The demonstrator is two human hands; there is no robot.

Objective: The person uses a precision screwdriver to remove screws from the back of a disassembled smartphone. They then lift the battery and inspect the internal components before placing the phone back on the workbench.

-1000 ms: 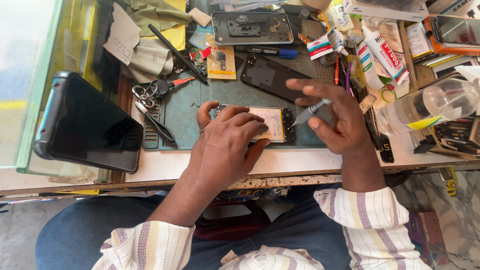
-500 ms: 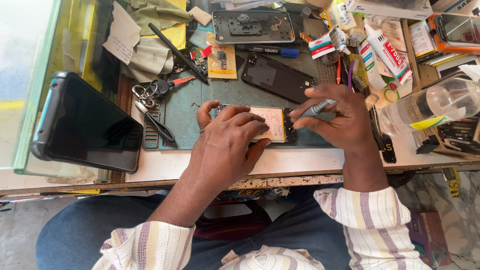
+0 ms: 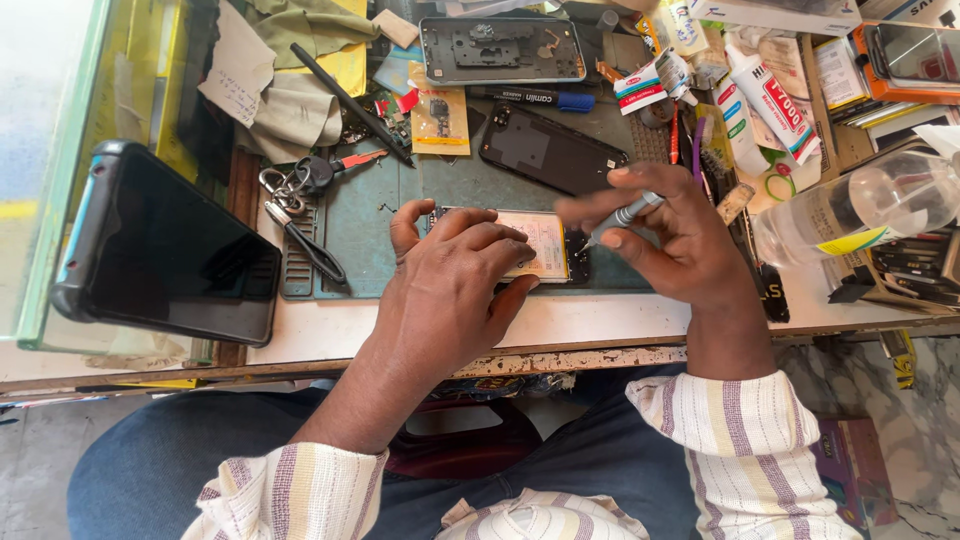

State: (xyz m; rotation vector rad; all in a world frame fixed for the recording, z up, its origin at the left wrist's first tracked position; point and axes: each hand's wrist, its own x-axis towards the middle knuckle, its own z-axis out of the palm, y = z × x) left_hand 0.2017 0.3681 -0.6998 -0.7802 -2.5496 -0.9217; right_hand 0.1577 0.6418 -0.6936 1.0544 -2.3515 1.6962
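Observation:
An opened phone (image 3: 545,245) with its pale battery showing lies on a teal work mat (image 3: 360,225). My left hand (image 3: 450,290) presses down on its left half and holds it still. My right hand (image 3: 665,240) grips a small grey screwdriver (image 3: 622,217), whose tip points down at the phone's right end. A detached black back cover (image 3: 550,152) lies just behind the phone. Further back rests a grey phone frame (image 3: 502,50).
A large dark tablet (image 3: 165,250) lies on the glass counter at left. Keys (image 3: 295,180), tweezers (image 3: 305,245) and a black pen (image 3: 350,100) sit on the mat's left. Glue tubes (image 3: 770,95), a clear plastic bottle (image 3: 860,205) and boxes crowd the right side.
My right hand has brought the screwdriver down and left, from above the phone to its right end. My left hand has stayed on the phone.

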